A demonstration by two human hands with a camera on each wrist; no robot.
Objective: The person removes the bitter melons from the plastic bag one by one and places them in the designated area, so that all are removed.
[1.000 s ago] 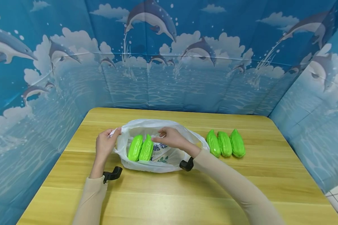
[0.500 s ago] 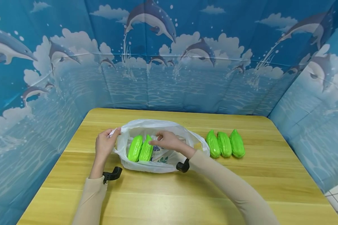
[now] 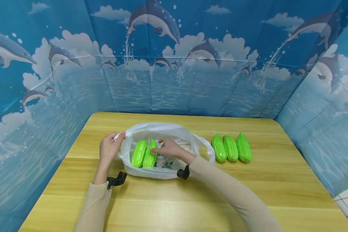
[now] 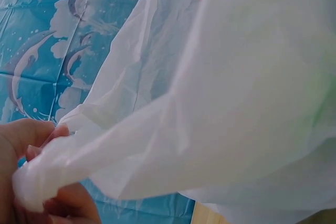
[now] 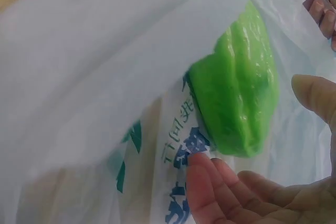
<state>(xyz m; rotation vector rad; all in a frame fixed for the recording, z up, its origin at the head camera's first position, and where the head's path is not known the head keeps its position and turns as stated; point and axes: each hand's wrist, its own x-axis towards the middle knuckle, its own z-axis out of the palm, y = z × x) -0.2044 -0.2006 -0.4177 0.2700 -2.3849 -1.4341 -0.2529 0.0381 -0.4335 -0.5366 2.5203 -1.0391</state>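
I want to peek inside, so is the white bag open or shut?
Open: the white bag gapes wide, and two green things show inside.

The person wears a beige long-sleeved top, the left sleeve [image 3: 95, 204] plain and close-fitting, the right sleeve [image 3: 224, 190] smooth with soft creases toward its near end. The left hand [image 3: 109, 149] and right hand [image 3: 170, 149] are bare. A black angular left wrist camera [image 3: 117, 179], rounded at its end, matches the black right wrist camera [image 3: 183, 173].
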